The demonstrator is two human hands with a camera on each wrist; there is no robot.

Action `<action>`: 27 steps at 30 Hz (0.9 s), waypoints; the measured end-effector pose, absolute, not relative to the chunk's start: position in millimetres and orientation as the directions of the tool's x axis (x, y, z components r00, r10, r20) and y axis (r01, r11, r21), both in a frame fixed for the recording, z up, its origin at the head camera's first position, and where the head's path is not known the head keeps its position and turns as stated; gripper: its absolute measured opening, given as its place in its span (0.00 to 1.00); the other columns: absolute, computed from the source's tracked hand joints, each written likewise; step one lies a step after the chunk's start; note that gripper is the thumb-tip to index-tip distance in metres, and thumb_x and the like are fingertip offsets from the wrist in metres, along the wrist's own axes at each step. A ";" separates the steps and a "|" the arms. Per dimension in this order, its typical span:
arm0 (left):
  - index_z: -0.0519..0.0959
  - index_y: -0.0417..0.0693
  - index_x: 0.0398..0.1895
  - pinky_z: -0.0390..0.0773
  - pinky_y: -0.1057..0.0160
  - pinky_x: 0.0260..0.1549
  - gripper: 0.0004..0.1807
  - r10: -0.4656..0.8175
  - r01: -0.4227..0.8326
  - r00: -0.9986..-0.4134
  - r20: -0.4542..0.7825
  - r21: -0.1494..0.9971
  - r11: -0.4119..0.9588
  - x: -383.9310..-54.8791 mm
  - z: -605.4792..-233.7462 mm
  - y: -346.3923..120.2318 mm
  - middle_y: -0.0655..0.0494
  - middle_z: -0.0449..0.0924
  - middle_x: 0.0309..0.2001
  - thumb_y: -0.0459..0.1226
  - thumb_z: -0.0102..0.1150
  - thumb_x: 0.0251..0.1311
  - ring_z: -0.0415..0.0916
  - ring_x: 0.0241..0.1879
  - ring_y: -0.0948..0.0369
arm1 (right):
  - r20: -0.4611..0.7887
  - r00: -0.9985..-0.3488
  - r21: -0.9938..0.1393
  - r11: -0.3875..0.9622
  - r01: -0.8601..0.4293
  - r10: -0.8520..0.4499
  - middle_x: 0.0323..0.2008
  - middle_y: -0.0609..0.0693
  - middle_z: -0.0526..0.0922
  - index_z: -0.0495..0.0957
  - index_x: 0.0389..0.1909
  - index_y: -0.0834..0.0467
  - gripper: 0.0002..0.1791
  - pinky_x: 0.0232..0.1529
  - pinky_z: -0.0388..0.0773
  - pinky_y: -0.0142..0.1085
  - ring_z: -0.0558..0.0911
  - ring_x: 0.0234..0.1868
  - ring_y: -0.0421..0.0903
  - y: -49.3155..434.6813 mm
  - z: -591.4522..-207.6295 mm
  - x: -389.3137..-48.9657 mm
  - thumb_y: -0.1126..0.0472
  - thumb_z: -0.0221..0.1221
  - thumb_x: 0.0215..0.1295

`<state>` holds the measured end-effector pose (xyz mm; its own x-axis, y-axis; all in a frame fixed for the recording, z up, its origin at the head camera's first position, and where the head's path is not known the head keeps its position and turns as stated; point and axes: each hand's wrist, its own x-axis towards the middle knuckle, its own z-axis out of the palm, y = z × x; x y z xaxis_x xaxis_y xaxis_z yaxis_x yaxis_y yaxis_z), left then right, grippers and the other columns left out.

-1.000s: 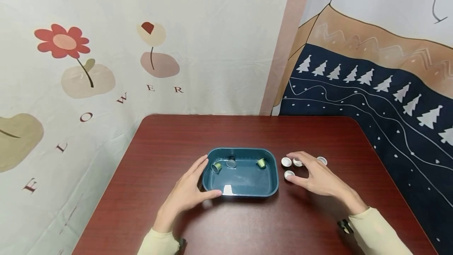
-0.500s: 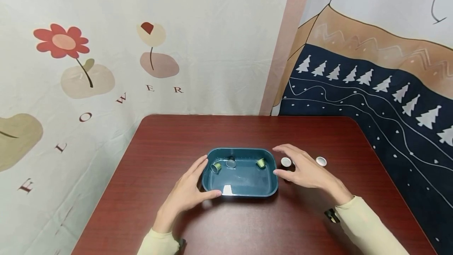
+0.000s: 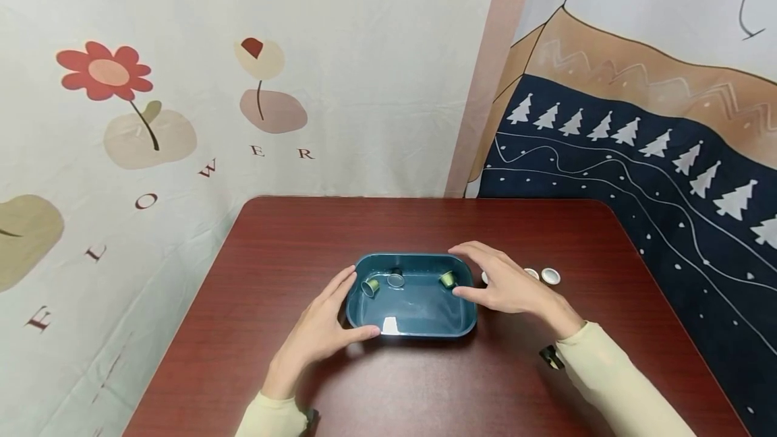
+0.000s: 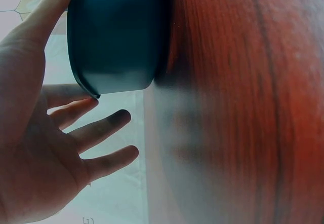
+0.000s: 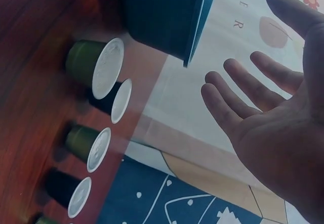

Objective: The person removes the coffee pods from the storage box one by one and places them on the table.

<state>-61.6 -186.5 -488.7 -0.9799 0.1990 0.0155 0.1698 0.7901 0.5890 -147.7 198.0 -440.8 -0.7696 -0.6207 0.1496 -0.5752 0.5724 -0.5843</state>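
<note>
A blue rectangular tray [image 3: 419, 309] holds three coffee capsules: a green capsule [image 3: 371, 287] on its side at the left, a capsule with a clear-looking grey rim [image 3: 396, 280], and a green capsule [image 3: 447, 280] at the right. My left hand [image 3: 324, 319] touches the tray's left end, thumb at the front rim and fingertips at the back corner. Over the tray's right rim hovers my right hand [image 3: 506, 282], its fingers spread and holding nothing. Several capsules stand lid-up on the table below it, partly hidden in the head view; the right wrist view shows a green capsule [image 5: 81, 62] nearest the tray.
Beside my right hand stands a white-lidded capsule [image 3: 550, 276]. The tray sits mid-way across a red-brown table [image 3: 419, 228] with rounded far corners. Behind it hang a pale flower-print cloth [image 3: 376, 86] and a dark tree-print cloth [image 3: 607, 160].
My right hand has moved left from above the table capsules to over the tray's right rim. My left hand, the tray and the three capsules in it have stayed put.
</note>
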 end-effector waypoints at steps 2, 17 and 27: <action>0.61 0.49 0.92 0.75 0.32 0.79 0.68 0.200 0.171 -0.980 0.017 0.589 0.790 -61.8 -489.0 -186.9 0.56 0.58 0.92 0.71 0.80 0.55 0.69 0.86 0.42 | 0.152 -0.758 -0.585 0.560 -0.586 -0.634 0.74 0.53 0.82 0.76 0.79 0.53 0.38 0.68 0.87 0.57 0.84 0.69 0.54 194.2 -440.6 -149.4 0.49 0.77 0.72; 0.61 0.49 0.92 0.75 0.31 0.79 0.67 0.200 0.175 -0.979 0.024 0.592 0.787 -61.9 -488.5 -186.7 0.56 0.58 0.92 0.68 0.82 0.56 0.68 0.86 0.42 | 0.097 -0.714 -0.569 0.550 -0.611 -0.693 0.70 0.60 0.85 0.76 0.78 0.58 0.39 0.71 0.85 0.59 0.85 0.69 0.60 171.7 -441.4 -162.0 0.53 0.77 0.71; 0.60 0.49 0.92 0.74 0.31 0.79 0.67 0.204 0.174 -0.979 0.017 0.595 0.784 -62.8 -488.9 -186.9 0.54 0.58 0.92 0.68 0.82 0.56 0.67 0.86 0.42 | 0.054 -0.687 -0.506 0.573 -0.645 -0.725 0.70 0.60 0.85 0.78 0.74 0.66 0.36 0.74 0.84 0.57 0.86 0.69 0.58 163.9 -448.3 -168.8 0.59 0.77 0.69</action>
<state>-62.8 -186.9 -488.9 -0.9787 0.2044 0.0165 0.1739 0.7845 0.5953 -168.8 163.9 -448.3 -0.6865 -0.7251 0.0537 -0.6446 0.5728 -0.5064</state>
